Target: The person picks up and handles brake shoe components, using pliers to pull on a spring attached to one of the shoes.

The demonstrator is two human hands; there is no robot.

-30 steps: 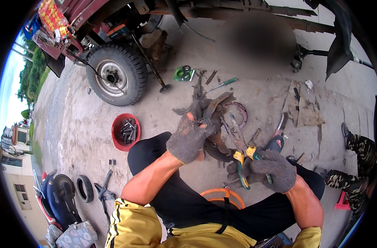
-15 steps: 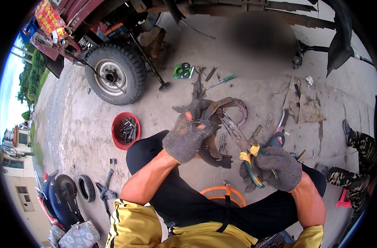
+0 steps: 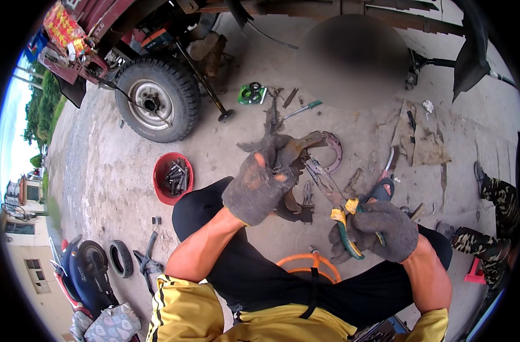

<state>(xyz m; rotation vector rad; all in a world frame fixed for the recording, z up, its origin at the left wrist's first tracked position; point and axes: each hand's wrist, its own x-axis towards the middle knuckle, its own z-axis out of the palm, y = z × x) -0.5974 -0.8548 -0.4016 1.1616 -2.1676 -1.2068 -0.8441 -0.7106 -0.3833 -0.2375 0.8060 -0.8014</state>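
Observation:
My left hand (image 3: 255, 192), in a worn grey glove, is closed round a rusty curved brake shoe (image 3: 300, 146) above my knees. Part of the shoe is hidden behind the glove. In my gloved right hand (image 3: 390, 229) are pliers (image 3: 344, 225) with green and yellow handles. Their jaws point up and left and meet the shoe's edge beside my left hand; whether they grip anything there I cannot make out. Just past the shoe, a reddish curved metal piece (image 3: 335, 153) shows on the ground.
A red bowl (image 3: 157, 178) of metal parts stands left of my knee. Beyond it is a truck wheel (image 3: 151, 102). A screwdriver (image 3: 303, 109), a green packet (image 3: 252, 94) and cardboard (image 3: 428, 142) lie ahead. An orange ring-shaped seat (image 3: 291, 259) is between my legs. Another person's camouflage-clad legs (image 3: 479, 248) are at right.
The brake shoe has tilted slightly in my left hand, its lower end now further up and left. The pliers stay against it. The view has shifted a little.

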